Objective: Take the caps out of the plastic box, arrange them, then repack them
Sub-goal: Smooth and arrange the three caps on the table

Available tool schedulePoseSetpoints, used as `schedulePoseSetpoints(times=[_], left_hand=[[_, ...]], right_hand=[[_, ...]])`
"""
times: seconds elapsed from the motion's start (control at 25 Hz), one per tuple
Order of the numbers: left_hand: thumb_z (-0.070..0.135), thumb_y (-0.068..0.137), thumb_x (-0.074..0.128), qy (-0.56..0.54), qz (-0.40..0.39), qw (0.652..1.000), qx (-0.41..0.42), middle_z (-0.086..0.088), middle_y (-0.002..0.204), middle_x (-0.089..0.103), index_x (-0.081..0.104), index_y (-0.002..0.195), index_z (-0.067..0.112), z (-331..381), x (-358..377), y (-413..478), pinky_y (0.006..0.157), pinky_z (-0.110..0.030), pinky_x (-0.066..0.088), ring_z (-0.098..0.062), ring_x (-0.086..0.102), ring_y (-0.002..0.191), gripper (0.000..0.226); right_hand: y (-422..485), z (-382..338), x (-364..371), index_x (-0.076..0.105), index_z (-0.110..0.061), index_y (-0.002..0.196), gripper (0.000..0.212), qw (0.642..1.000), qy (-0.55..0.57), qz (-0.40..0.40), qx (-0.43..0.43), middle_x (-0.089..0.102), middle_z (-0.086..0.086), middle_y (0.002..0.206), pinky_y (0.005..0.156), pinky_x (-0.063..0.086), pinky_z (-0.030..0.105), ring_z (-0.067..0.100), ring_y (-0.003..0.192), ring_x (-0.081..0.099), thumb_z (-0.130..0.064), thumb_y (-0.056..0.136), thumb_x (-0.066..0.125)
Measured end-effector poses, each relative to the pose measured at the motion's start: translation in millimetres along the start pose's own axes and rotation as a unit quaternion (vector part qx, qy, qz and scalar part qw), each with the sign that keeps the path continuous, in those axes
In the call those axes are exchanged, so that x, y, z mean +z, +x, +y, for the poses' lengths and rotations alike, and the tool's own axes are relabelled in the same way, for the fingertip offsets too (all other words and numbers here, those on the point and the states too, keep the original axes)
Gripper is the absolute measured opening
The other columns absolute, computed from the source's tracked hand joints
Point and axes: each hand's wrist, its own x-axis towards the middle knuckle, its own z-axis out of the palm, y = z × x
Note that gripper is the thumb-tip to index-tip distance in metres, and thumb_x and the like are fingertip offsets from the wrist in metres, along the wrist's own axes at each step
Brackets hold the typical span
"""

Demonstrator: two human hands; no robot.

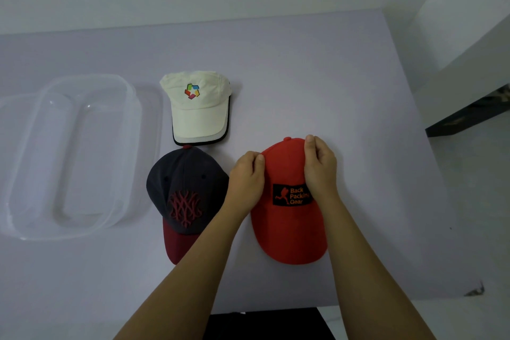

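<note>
Near table front edge, right of middle: red cap lies flat, brim toward person. Left hand and right hand pinch crown sides with curled fingers, likely squaring it beside dark cap. White cap behind. All 3 caps out; plastic box near left edge.

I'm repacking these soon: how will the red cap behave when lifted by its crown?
The red cap has a cloth crown, pinched by the left hand and right hand, so it will probably sag. Its brim shows a smooth curve, likely stiffer. The cloth looks light and unlikely to slip.
</note>
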Motion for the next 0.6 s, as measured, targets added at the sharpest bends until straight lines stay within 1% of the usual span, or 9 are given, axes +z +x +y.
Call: schedulePoseSetpoints(times=[0.04, 0.12, 0.16, 0.28, 0.36, 0.44, 0.52, 0.6], left_hand=[[0.028, 0.1, 0.034, -0.019, -0.007, 1.0, -0.015, 0.009, 0.074, 0.051, 0.052, 0.09, 0.017, 3.6, 1.3, 0.3, 0.059, -0.02, 0.036, -0.003, 0.046, 0.066, 0.024], [0.031, 0.1, 0.032, -0.027, 0.013, 0.999, -0.029, 0.005, 0.067, 0.048, 0.047, 0.08, 0.014, 9.4, 6.9, 3.1, 0.058, -0.029, 0.035, -0.008, 0.044, 0.059, 0.03], [0.033, 0.101, 0.031, 0.0, 0.037, 0.999, -0.02, 0.003, 0.064, 0.046, 0.044, 0.077, 0.013, 10.1, 10.5, 3.6, 0.058, -0.031, 0.034, -0.011, 0.043, 0.057, 0.033], [0.034, 0.102, 0.024, 0.136, 0.099, 0.986, 0.012, 0.002, 0.063, 0.046, 0.039, 0.082, 0.013, 5.4, 19.2, 2.8, 0.057, -0.033, 0.036, -0.021, 0.046, 0.06, 0.033], [0.033, 0.102, 0.024, 0.157, 0.116, 0.981, 0.018, 0.001, 0.062, 0.046, 0.038, 0.082, 0.014, 2.7, 20.3, 4.1, 0.056, -0.033, 0.037, -0.022, 0.046, 0.06, 0.031], [0.029, 0.101, 0.028, 0.129, 0.121, 0.984, 0.006, 0.0, 0.059, 0.046, 0.038, 0.076, 0.013, 4.0, 17.6, 7.1, 0.054, -0.033, 0.036, -0.022, 0.045, 0.056, 0.031], [0.024, 0.097, 0.034, 0.07, 0.117, 0.991, 0.003, 0.0, 0.055, 0.041, 0.037, 0.066, 0.011, 6.6, 15.4, 10.6, 0.051, -0.031, 0.032, -0.017, 0.04, 0.052, 0.033], [0.022, 0.095, 0.038, 0.039, 0.117, 0.992, 0.02, 0.0, 0.053, 0.038, 0.036, 0.061, 0.009, 9.7, 17.0, 13.7, 0.049, -0.031, 0.028, -0.013, 0.036, 0.049, 0.037]], right_hand=[[0.1, -0.7, 1.4, 0.035, -0.017, 0.062, 0.04, 1.0, 0.002, 0.003, -0.003, 0.032, -0.004, 0.057, 0.049, 0.03, 0.016, 0.004, 0.051, 0.03, -0.03, 0.1, 0.038], [0.2, -1.4, 3.9, 0.036, -0.016, 0.061, 0.041, 1.0, 0.006, 0.003, -0.003, 0.033, -0.004, 0.056, 0.049, 0.03, 0.016, 0.004, 0.05, 0.031, -0.029, 0.1, 0.038], [0.9, -0.9, 4.3, 0.037, -0.016, 0.061, 0.041, 1.0, 0.006, 0.0, 0.002, 0.035, -0.004, 0.056, 0.049, 0.031, 0.017, 0.004, 0.05, 0.032, -0.029, 0.1, 0.039], [2.8, 1.6, 4.1, 0.034, -0.017, 0.059, 0.042, 0.999, 0.012, -0.017, 0.025, 0.033, -0.004, 0.055, 0.052, 0.031, 0.023, 0.009, 0.053, 0.032, -0.027, 0.099, 0.041], [3.8, 2.4, 1.4, 0.032, -0.018, 0.058, 0.042, 0.999, 0.01, -0.017, 0.037, 0.032, -0.004, 0.055, 0.053, 0.03, 0.027, 0.011, 0.054, 0.031, -0.027, 0.098, 0.043], [4.8, 5.8, -1.7, 0.033, -0.02, 0.057, 0.043, 0.998, 0.007, -0.032, 0.054, 0.035, -0.004, 0.057, 0.058, 0.032, 0.029, 0.011, 0.057, 0.034, -0.03, 0.098, 0.042], [3.8, 10.6, -3.1, 0.039, -0.018, 0.059, 0.042, 0.996, 0.021, -0.043, 0.072, 0.041, -0.002, 0.061, 0.062, 0.036, 0.032, 0.013, 0.061, 0.04, -0.033, 0.098, 0.039], [2.2, 14.2, -4.0, 0.04, -0.014, 0.06, 0.041, 0.996, 0.041, -0.032, 0.078, 0.039, 0.005, 0.062, 0.06, 0.035, 0.036, 0.019, 0.061, 0.038, -0.036, 0.095, 0.041]])
